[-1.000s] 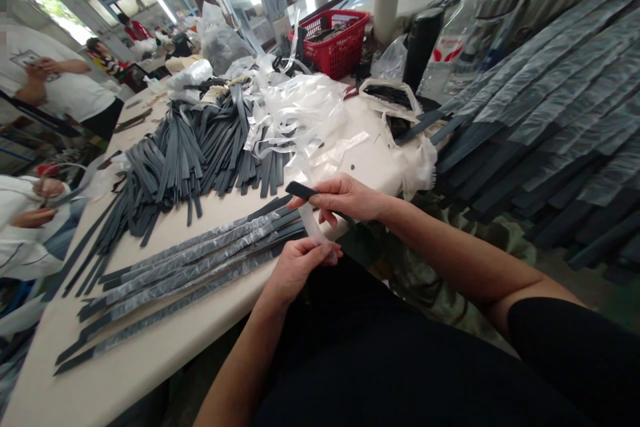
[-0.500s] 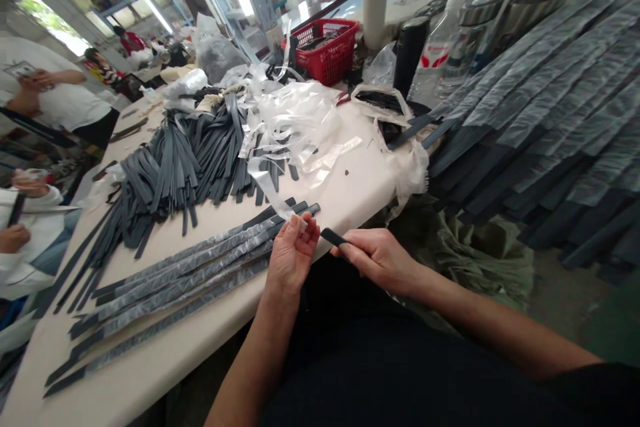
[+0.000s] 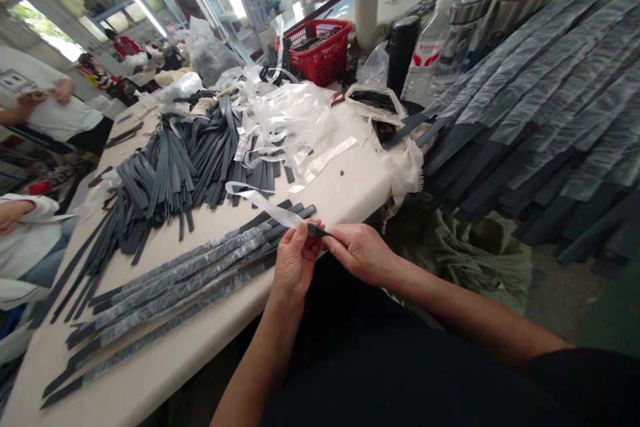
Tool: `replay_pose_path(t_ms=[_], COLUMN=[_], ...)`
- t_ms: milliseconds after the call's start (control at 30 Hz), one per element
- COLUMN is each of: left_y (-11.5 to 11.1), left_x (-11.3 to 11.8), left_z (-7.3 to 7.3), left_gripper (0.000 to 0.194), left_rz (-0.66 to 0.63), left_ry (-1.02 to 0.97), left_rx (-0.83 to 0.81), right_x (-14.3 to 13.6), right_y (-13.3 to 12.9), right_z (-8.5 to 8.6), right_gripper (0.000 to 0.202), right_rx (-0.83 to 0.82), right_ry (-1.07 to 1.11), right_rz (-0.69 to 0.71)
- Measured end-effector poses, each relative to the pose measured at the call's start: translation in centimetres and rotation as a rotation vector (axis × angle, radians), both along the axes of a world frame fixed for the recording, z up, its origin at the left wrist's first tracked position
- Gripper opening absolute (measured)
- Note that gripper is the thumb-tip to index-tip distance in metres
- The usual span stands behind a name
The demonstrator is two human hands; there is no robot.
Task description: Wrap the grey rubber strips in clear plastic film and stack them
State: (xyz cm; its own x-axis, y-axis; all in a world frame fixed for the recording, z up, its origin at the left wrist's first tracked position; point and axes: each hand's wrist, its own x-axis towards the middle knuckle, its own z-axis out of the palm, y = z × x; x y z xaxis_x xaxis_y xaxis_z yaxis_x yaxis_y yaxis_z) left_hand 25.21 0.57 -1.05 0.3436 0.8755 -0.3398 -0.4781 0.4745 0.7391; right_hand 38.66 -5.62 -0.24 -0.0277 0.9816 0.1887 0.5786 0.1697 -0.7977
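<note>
At the near edge of the beige desk (image 3: 350,193), the left hand (image 3: 295,260) pinched a long clear plastic sleeve (image 3: 265,205) that trailed up-left. The right hand (image 3: 360,252), fingers clamped, held the dark flat strap tip (image 3: 317,230) at its mouth, touching. No readable writing showed.

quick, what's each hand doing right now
Left hand: closed, pinching the clear plastic sleeve.
Right hand: closed on the dark strap.
</note>
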Motion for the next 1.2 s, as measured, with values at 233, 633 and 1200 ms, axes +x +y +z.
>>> replay_pose_path(t_ms=[233, 633, 1200], left_y=[-1.5, -3.6, -3.0], left_x=[-0.3, 0.2, -0.1], left_z=[-1.0, -1.9, -1.7], left_gripper=[0.03, 0.028, 0.029], left_rz=[-0.018, -0.091, 0.015], left_ry=[0.061, 0.057, 0.08], left_rx=[0.086, 0.003, 0.004], right_x=[0.1, 1.1, 2.3], right_y=[-0.1, -2.9, -6.1], right_z=[-0.3, -1.0, -5.0], right_gripper=[0.032, 0.032, 0.045], right_rx=[-0.127, -0.168, -0.488], right_ry=[0.176, -0.021, 0.623], right_rz=[0.067, 0.069, 0.128])
